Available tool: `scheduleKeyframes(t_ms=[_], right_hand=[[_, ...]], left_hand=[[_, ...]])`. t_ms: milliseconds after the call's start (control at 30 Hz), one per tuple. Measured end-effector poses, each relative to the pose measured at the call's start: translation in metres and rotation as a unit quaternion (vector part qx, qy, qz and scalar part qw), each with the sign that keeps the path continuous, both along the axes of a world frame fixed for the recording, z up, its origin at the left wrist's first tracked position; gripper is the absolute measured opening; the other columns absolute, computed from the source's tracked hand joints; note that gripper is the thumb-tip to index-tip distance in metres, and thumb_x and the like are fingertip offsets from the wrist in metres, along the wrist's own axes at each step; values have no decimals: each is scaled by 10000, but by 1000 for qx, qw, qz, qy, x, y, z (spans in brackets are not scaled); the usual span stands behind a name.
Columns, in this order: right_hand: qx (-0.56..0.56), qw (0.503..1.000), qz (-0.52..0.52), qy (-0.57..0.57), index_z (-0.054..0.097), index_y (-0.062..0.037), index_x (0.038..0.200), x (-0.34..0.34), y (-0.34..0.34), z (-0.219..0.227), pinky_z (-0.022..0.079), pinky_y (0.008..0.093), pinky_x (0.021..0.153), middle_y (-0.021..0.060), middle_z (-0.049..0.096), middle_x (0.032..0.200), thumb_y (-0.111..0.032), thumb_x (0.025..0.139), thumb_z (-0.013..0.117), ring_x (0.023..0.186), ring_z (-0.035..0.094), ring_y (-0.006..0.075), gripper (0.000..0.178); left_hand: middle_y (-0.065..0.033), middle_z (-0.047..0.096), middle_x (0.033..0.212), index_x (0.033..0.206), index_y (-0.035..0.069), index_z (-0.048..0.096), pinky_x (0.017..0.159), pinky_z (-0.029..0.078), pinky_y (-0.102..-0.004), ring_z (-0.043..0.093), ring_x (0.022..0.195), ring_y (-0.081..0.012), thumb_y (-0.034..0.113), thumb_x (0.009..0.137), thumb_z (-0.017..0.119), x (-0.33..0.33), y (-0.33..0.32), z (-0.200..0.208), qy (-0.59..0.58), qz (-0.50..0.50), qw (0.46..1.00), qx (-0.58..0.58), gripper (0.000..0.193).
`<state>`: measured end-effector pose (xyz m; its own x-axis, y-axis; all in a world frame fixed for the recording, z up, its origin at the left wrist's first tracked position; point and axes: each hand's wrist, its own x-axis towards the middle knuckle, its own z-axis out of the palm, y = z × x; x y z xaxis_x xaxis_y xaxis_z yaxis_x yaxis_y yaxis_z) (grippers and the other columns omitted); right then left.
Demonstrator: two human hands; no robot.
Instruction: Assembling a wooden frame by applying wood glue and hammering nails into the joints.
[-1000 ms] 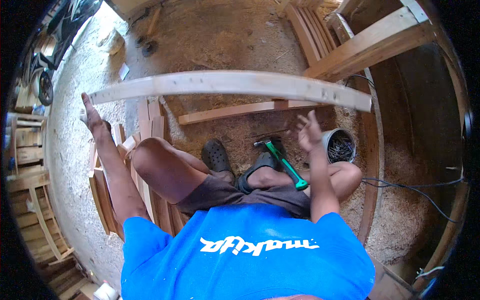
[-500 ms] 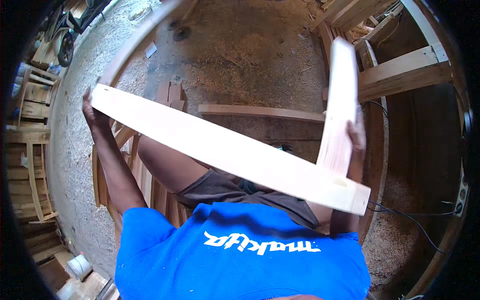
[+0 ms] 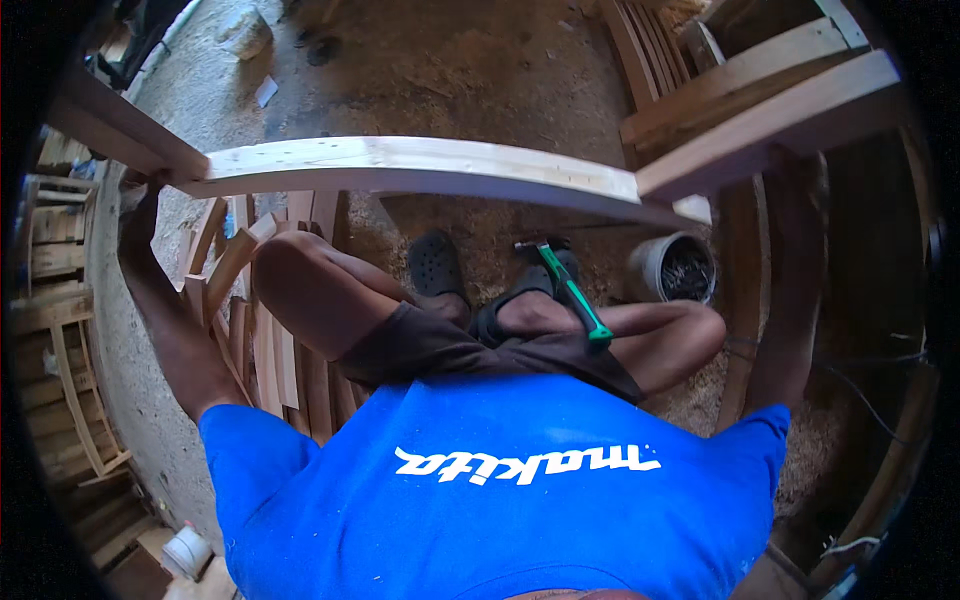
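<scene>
Both my hands hold up a pale wooden frame (image 3: 400,165) in front of my knees. Its crosspiece spans between them, with a side piece running away from each end. My left hand (image 3: 142,188) is closed round the left corner, under the joint. On the right side piece (image 3: 770,120), my right hand (image 3: 795,170) grips from below, in shadow and partly hidden by the wood. A hammer (image 3: 572,295) with a green handle lies across my right foot and leg, below the crosspiece.
By my right knee stands a white bucket (image 3: 675,268) of small dark pieces that look like nails. Cut planks (image 3: 285,350) lie beside my left leg. More timber (image 3: 740,80) stands at the far right. A white container (image 3: 187,552) sits at the near left.
The frame has swung from a slant close over my lap to level and farther out, side pieces pointing away. Both hands moved with it, uncovering the hammer and bucket.
</scene>
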<state>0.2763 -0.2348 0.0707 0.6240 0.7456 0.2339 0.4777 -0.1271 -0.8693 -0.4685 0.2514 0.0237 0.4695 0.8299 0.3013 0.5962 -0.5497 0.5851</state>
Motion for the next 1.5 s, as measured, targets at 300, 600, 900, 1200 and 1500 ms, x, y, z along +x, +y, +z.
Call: scheduleKeyframes(t_ms=[300, 600, 900, 1200, 1500], right_hand=[[-47, 993, 81, 68, 525, 13, 1328, 61, 27, -121, 479, 340, 991, 107, 582, 1271, -96, 877, 723, 1154, 561, 202, 504], [-132, 981, 89, 108, 528, 1, 1337, 99, 24, -189, 520, 407, 977, 127, 577, 1301, -220, 986, 570, 1173, 575, 251, 417], [8, 990, 79, 120, 454, -69, 1441, 88, 18, -118, 462, 365, 1052, 110, 564, 1359, -164, 991, 581, 1213, 567, 200, 477], [-287, 897, -198, -274, 623, -84, 1268, 18, -165, -80, 526, 392, 925, 165, 706, 1108, -197, 899, 685, 1035, 685, 305, 391], [-722, 684, -95, 50, 578, -86, 1344, -110, -319, -297, 456, 414, 1026, 179, 572, 1364, -385, 899, 616, 1194, 591, 321, 537]], left_hand=[[-82, 745, 999, 1078, 2, 703, 859, 526, -321, 687, 931, -159, 43, 803, 797, 133, -106, -31, -31, -29, 974, -221, 294], [-97, 742, 1015, 1082, -1, 710, 871, 519, -318, 681, 944, -161, 62, 805, 803, 171, -117, -53, 33, -3, 976, -215, 299], [-135, 636, 1261, 1299, 24, 587, 931, 526, -330, 642, 1086, -173, 76, 905, 721, 177, -128, -29, -148, -23, 984, -95, 419], [-152, 570, 1408, 1267, 44, 640, 1055, 448, -410, 556, 1269, -341, 105, 934, 665, 224, -174, -16, 135, -25, 932, 337, 339], [-168, 559, 1414, 1341, 52, 576, 1088, 418, -417, 524, 1306, -351, 214, 906, 712, 264, -198, -44, 40, -23, 990, 137, 484]])
